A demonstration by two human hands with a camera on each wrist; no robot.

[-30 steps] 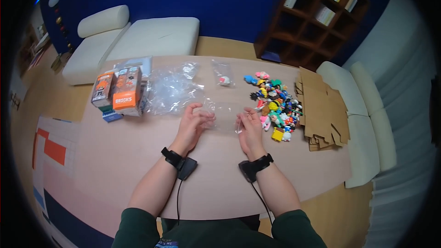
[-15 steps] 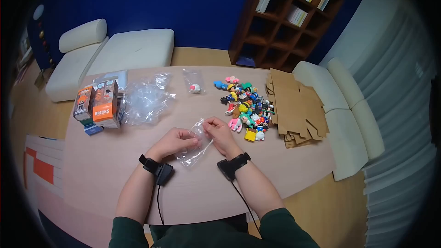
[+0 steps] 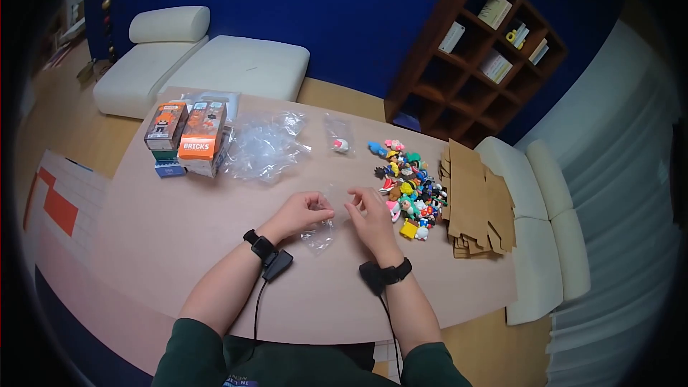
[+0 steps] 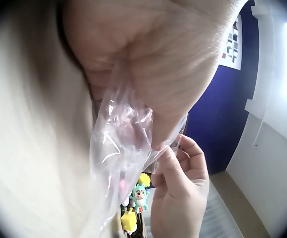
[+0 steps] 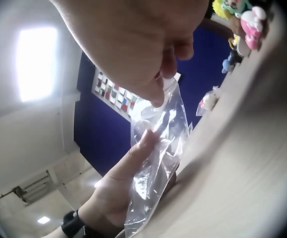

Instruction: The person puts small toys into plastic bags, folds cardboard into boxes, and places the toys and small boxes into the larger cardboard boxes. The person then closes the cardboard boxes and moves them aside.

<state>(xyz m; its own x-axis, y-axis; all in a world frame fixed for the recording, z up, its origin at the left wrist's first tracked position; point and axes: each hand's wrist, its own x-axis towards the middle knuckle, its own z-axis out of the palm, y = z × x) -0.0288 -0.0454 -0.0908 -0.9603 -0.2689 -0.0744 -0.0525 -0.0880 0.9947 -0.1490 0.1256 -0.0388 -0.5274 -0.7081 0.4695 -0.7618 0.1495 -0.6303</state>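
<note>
A clear plastic bag hangs crumpled between the two hands, low over the table. My left hand pinches it between thumb and fingers, and the bag's film trails below the palm in the left wrist view. Facing it, my right hand has its thumb and fingertips at the bag's upper edge; the right wrist view shows the film reaching up between them. No object shows inside the bag. Just right of the right hand lies a heap of small toy figures, with a yellow one nearest.
Toy boxes stand at the left back, beside a pile of clear bags. Behind the hands lies another bag with a small white-and-red figure in it. Flattened cardboard is stacked along the right edge.
The bag was spread flat between the hands, then gathered and bunched closer in. Now it hangs lower by the left hand, and the right hand has drawn a little to the right.
</note>
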